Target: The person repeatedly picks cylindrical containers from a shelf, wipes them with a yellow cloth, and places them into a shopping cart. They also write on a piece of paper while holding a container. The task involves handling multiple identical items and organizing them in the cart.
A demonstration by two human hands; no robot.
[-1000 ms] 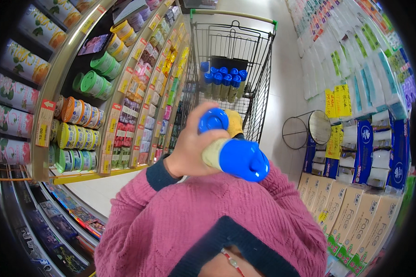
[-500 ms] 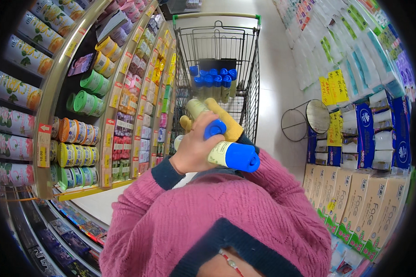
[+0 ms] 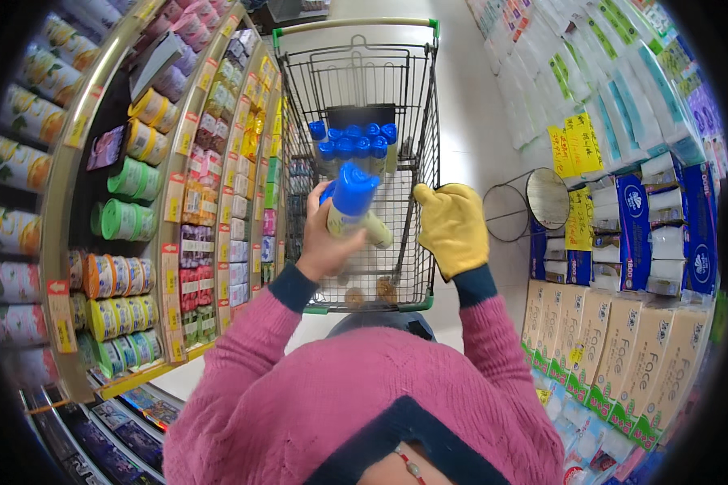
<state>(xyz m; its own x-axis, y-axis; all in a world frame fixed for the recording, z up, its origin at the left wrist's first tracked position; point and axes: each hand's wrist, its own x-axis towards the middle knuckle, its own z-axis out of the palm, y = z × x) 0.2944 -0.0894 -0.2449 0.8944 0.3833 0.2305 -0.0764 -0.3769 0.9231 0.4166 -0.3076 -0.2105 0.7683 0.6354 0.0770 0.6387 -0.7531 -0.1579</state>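
My bare left hand (image 3: 325, 234) is closed around two spray cans over the near part of a shopping cart (image 3: 356, 36). One spray can (image 3: 353, 192) points its blue cap up and away from me. The other pale-green can (image 3: 378, 231) lies crosswise under it, partly hidden by my hand. My right hand (image 3: 455, 228), in a yellow glove, is by the cart's right side with its thumb apart and nothing seen in it. Farther in the cart stand several more blue-capped cans (image 3: 356, 147), grouped together.
Shelves on the left hold round tubs (image 3: 121, 275) and packets behind price rails (image 3: 174, 267). On the right are stacked tissue packs (image 3: 663, 218), beige boxes (image 3: 607, 339) and yellow handwritten signs (image 3: 574, 145). A round wire stool-like stand (image 3: 547, 199) stands right of the cart.
My gloved right hand has come away from the cans and moved right. My left hand has turned the cans so the caps now point up and away, over the cart.
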